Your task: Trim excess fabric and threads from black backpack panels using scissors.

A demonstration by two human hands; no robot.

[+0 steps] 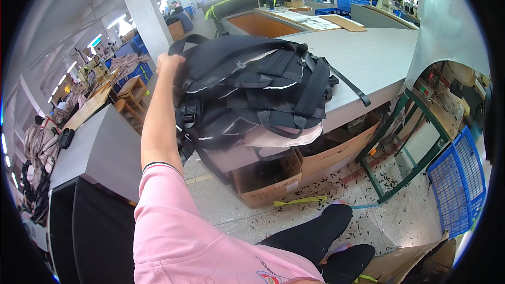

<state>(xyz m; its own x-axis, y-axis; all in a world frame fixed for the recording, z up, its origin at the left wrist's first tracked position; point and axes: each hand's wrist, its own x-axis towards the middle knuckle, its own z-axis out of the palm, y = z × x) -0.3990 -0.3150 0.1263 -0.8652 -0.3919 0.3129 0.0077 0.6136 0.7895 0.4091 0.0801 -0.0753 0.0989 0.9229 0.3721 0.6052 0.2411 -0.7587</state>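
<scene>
My left hand (169, 64) is stretched forward, its fingers closed on the upper left edge of a black backpack (226, 66), close to a loop of strap. The backpack lies in a heap of black bags with straps, buckles and pale seam edges, so where one bag ends and another begins is hard to tell. A pale pink panel (281, 138) shows at the heap's lower side. The heap rests on the near left end of a long light-grey table (363, 47) and partly overhangs its edge. My right hand is out of view.
Under the table stand open cardboard boxes (271, 192). A green metal frame (407, 179) and a blue plastic crate (457, 179) are at the right. Black scraps litter the floor. A grey cabinet (100, 147) stands left; a pillar (142, 10) rises behind.
</scene>
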